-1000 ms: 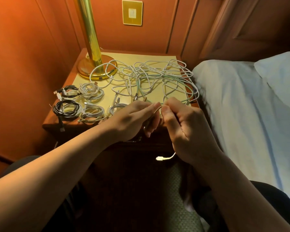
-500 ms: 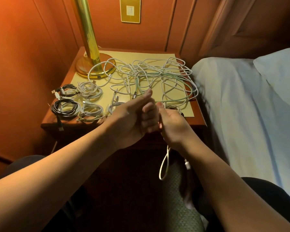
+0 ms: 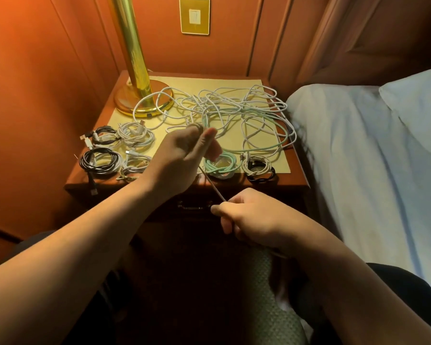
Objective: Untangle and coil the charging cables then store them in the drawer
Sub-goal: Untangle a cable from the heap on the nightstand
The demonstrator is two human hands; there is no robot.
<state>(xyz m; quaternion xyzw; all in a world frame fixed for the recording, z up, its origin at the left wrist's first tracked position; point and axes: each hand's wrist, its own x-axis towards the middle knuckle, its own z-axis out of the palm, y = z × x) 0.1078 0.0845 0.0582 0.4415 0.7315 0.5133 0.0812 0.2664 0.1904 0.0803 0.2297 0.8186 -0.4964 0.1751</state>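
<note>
A tangle of white and mint cables (image 3: 237, 113) sprawls over the nightstand top (image 3: 279, 181). Several coiled cables lie along its front and left: a black coil (image 3: 98, 161), white coils (image 3: 136, 134), a mint coil (image 3: 222, 166) and a white-and-black coil (image 3: 258, 168). My left hand (image 3: 182, 155) is raised over the nightstand and pinches small loops of a white cable (image 3: 213, 186). That cable runs taut down to my right hand (image 3: 251, 217), which grips it in front of the shut drawer with its dark handle (image 3: 193, 207).
A brass lamp (image 3: 137, 70) stands at the back left of the nightstand, with cable loops over its base. Wood-panelled walls close the left and back. A bed with a white sheet (image 3: 371, 158) and pillow lies close on the right. Patterned carpet (image 3: 271, 307) shows below.
My hands have parted: the left rose over the nightstand with cable loops, the right dropped toward the drawer front, pulling the white cable taut. The hanging loop is gone.
</note>
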